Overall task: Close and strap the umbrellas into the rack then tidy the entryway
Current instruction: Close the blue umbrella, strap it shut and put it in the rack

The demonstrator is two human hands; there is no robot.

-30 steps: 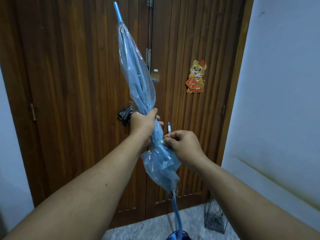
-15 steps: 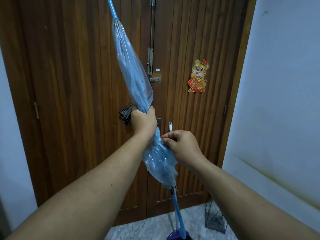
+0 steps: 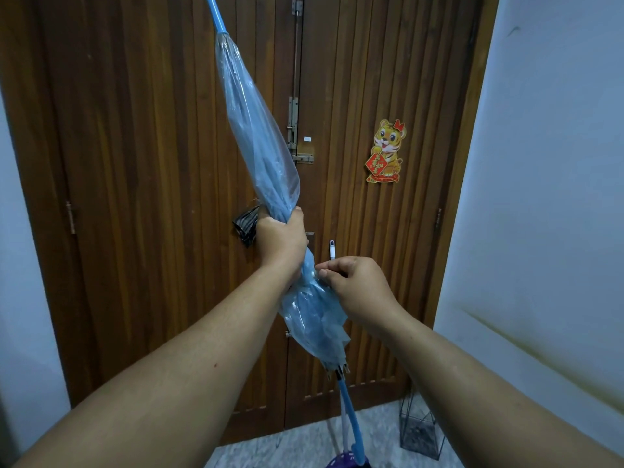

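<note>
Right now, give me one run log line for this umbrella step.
stage: strapping | left hand: gripping closed blue umbrella mid-canopy | right hand: pinching at strap area | umbrella: tilted, tip up | wire rack: on floor by door

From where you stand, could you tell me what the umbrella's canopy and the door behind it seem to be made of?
The umbrella canopy looks like thin, glossy, translucent blue plastic film: it creases, shines, and the ribs show through. The door looks like stained brown wood with a satin finish, given its vertical slats and grain streaks.
</note>
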